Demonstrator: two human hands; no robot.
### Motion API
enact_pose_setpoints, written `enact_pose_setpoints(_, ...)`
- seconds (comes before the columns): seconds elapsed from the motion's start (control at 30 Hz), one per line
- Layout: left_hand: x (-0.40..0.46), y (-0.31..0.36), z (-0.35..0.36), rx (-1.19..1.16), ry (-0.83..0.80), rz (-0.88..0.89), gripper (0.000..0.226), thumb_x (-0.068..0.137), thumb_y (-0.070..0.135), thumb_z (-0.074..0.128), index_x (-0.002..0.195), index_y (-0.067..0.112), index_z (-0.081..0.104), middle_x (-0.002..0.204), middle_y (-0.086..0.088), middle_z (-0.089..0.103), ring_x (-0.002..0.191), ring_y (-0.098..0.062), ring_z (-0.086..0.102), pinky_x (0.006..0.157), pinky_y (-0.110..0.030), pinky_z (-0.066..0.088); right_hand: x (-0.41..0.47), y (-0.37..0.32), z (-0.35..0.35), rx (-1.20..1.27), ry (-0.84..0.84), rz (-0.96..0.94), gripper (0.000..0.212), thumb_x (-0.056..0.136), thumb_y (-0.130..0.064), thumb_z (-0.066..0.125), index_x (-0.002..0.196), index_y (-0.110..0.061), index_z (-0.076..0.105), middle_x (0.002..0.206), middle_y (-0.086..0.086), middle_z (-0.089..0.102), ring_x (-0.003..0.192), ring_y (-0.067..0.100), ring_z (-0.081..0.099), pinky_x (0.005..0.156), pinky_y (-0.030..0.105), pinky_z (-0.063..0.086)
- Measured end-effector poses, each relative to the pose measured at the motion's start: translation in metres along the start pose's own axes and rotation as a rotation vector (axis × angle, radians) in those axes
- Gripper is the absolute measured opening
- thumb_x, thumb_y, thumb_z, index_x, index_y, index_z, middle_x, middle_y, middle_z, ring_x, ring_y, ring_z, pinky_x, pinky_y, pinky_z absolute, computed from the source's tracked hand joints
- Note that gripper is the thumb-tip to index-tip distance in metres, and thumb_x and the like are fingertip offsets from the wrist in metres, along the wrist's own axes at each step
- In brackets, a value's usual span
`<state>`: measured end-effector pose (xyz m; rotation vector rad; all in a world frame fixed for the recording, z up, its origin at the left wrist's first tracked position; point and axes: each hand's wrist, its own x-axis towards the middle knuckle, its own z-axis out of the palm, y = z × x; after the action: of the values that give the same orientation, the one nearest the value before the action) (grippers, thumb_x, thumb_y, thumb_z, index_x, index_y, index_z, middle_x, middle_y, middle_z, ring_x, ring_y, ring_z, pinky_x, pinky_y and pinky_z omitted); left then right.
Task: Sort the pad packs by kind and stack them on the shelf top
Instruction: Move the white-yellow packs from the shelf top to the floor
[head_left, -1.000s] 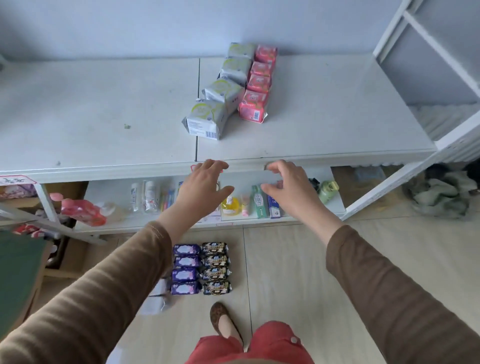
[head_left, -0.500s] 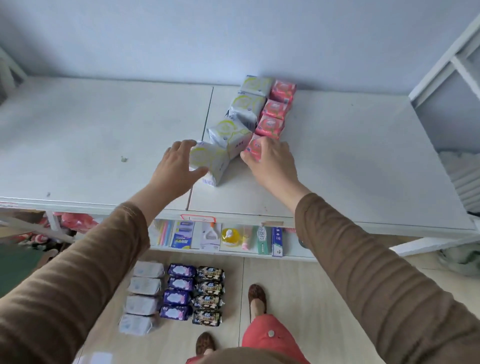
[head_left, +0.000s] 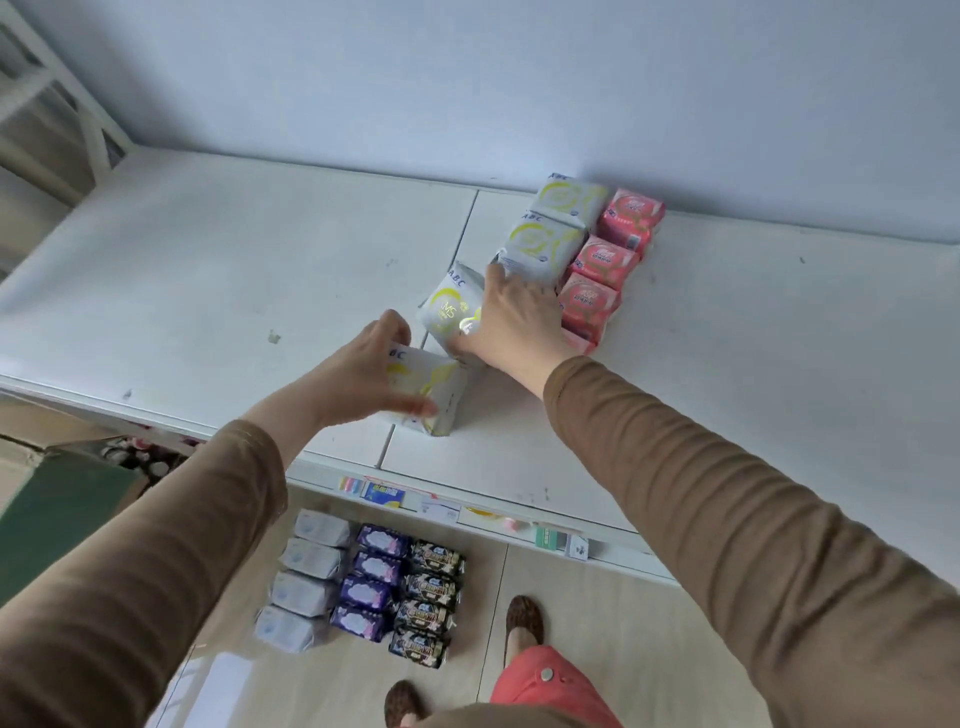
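On the white shelf top (head_left: 234, 249) two rows of pad packs run back toward the wall: white-and-yellow packs (head_left: 569, 200) on the left, pink packs (head_left: 602, 260) on the right. My left hand (head_left: 363, 371) grips the nearest white-and-yellow pack (head_left: 436, 387), thumb on its front and fingers over its far edge. My right hand (head_left: 511, 319) lies over the second white-and-yellow pack (head_left: 449, 306), fingers spread across it and reaching the third pack; the nearest pink pack is mostly hidden beneath it.
On the floor below lie three rows of packs: pale white (head_left: 311, 561), purple (head_left: 376, 571) and dark patterned (head_left: 428, 587). A lower shelf (head_left: 519, 525) holds small goods. A green box (head_left: 57, 509) stands at the left. My feet and red trousers are at the bottom.
Both hands rose from the shelf's front edge onto the packs. The left hand now grips the nearest white-and-yellow pack; the right hand shifted from the nearest pink pack onto the second white-and-yellow one.
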<state>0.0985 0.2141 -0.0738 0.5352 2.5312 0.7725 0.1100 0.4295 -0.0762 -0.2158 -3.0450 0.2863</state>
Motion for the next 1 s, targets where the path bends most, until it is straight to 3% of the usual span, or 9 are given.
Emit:
enact_pose_setpoints(0.1, -0.017, -0.006, 0.0, 0.034, 0.028, 0.082, 0.084, 0.046, 0.06, 0.09, 0.111, 0.043, 0.039, 0.11, 0.017, 0.04, 0.095, -0.005, 0.052, 0.069, -0.025, 0.051, 0.001, -0.015, 0.005, 0.101, -0.018, -0.007, 0.078, 0.069, -0.057, 0.072, 0.121, -0.009, 0.039, 0.108, 0.012, 0.055, 0.097, 0.034, 0.059, 0.059, 0.032, 0.029)
enact_pose_setpoints(0.17, -0.028, -0.012, 0.0, 0.051, 0.031, 0.133, 0.097, 0.051, 0.053, 0.092, 0.132, 0.042, 0.041, 0.116, 0.015, 0.035, 0.102, -0.001, 0.049, 0.08, -0.018, 0.047, -0.002, -0.021, 0.01, 0.2, -0.065, -0.024, 0.077, 0.068, -0.04, 0.08, 0.123, -0.009, 0.036, 0.108, 0.014, 0.054, 0.101, 0.035, 0.052, 0.065, 0.033, 0.03)
enact_pose_setpoints(0.23, -0.039, -0.019, 0.0, 0.077, 0.056, 0.18, 0.09, 0.056, 0.046, 0.093, 0.135, 0.035, 0.05, 0.119, 0.011, 0.034, 0.102, -0.006, 0.051, 0.084, -0.016, 0.041, -0.009, -0.025, 0.015, 0.273, -0.089, -0.033, 0.071, 0.07, -0.032, 0.08, 0.123, -0.011, 0.037, 0.109, 0.014, 0.053, 0.104, 0.036, 0.047, 0.076, 0.035, 0.032)
enact_pose_setpoints(0.4, -0.075, -0.034, 0.001, 0.141, 0.132, 0.244, 0.062, 0.063, 0.042, 0.088, 0.112, 0.029, 0.051, 0.1, 0.012, 0.051, 0.095, -0.017, 0.046, 0.078, -0.033, 0.045, -0.058, -0.036, 0.009, 0.466, -0.03, 0.022, 0.073, 0.072, -0.035, 0.078, 0.134, -0.022, 0.042, 0.122, 0.01, 0.051, 0.105, 0.034, 0.052, 0.081, 0.037, 0.04)
enact_pose_setpoints(0.53, -0.124, -0.054, 0.008, 0.163, 0.172, 0.317, 0.061, 0.067, 0.047, 0.083, 0.115, 0.029, 0.049, 0.103, 0.01, 0.058, 0.093, -0.017, 0.049, 0.076, -0.036, 0.045, -0.129, -0.045, -0.004, 0.609, 0.114, 0.097, 0.075, 0.071, -0.036, 0.082, 0.136, -0.028, 0.046, 0.121, 0.001, 0.051, 0.102, 0.014, 0.051, 0.076, 0.029, 0.038)
enact_pose_setpoints(0.67, -0.18, -0.083, 0.027, 0.002, 0.148, 0.348, 0.076, 0.069, 0.041, 0.085, 0.133, 0.023, 0.05, 0.117, 0.008, 0.056, 0.1, -0.009, 0.052, 0.084, -0.026, 0.042, -0.219, -0.058, -0.001, 0.793, 0.177, 0.21, 0.068, 0.078, -0.033, 0.079, 0.138, -0.029, 0.048, 0.123, 0.0, 0.05, 0.093, -0.003, 0.049, 0.078, 0.001, 0.035)
enact_pose_setpoints(0.8, -0.226, -0.117, 0.06, -0.024, 0.055, 0.313, 0.079, 0.07, 0.037, 0.087, 0.138, 0.018, 0.05, 0.124, 0.001, 0.056, 0.11, -0.016, 0.054, 0.094, -0.03, 0.043, -0.304, -0.074, 0.026, 0.926, 0.115, 0.297, 0.063, 0.083, -0.03, 0.074, 0.139, -0.026, 0.045, 0.13, 0.003, 0.048, 0.102, -0.007, 0.055, 0.078, 0.007, 0.044)
enact_pose_setpoints(0.93, -0.249, -0.143, 0.109, -0.029, -0.07, 0.228, 0.074, 0.073, 0.043, 0.082, 0.136, 0.022, 0.049, 0.119, 0.008, 0.053, 0.104, -0.013, 0.054, 0.084, -0.025, 0.043, -0.374, -0.067, 0.068, 0.899, 0.016, 0.403, 0.066, 0.087, -0.017, 0.071, 0.145, -0.018, 0.04, 0.13, 0.002, 0.041, 0.103, -0.022, 0.046, 0.087, 0.004, 0.041)
enact_pose_setpoints(1.0, -0.254, -0.155, 0.139, -0.035, -0.107, 0.17, 0.074, 0.072, 0.045, 0.081, 0.136, 0.023, 0.049, 0.118, 0.009, 0.053, 0.102, -0.013, 0.055, 0.081, -0.024, 0.044, -0.402, -0.055, 0.093, 0.899, -0.05, 0.469, 0.072, 0.086, -0.013, 0.072, 0.148, -0.016, 0.036, 0.135, 0.002, 0.04, 0.109, -0.018, 0.046, 0.096, 0.007, 0.038)
